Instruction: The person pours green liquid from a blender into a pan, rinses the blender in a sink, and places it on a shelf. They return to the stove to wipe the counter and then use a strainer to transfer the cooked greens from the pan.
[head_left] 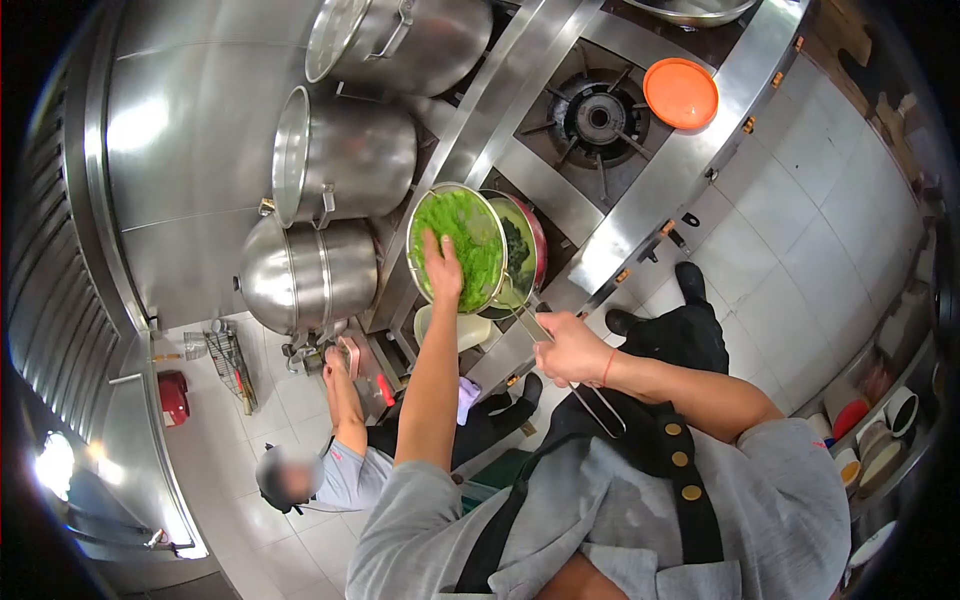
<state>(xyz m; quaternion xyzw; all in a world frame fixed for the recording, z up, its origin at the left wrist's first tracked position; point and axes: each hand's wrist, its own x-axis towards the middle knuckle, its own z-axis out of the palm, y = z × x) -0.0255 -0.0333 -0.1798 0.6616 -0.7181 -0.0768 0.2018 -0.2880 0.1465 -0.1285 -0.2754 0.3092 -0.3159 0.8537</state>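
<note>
My right hand (pixel 574 348) is closed around the long wire handle (pixel 600 410) of a round strainer. The strainer's rim (pixel 503 235) is tilted, partly overlapping a red-sided pot (pixel 540 250) on the stove. Chopped bright green leafy vegetables (pixel 465 225) fill the strainer. My left hand (pixel 441 270) lies on these greens with its fingers stretched out. Dark green leaves (pixel 517 245) show inside the pot beside the strainer. A pale rectangular container (pixel 465 330) sits just below the strainer, partly hidden by my left forearm.
Large steel pots (pixel 365 155) line the back. A gas burner (pixel 600 117) and an orange bowl (pixel 680 93) are at upper right. A co-worker (pixel 350 470) reaches toward a tap at left. Racks and a red bin (pixel 173 397) stand on the tiled floor.
</note>
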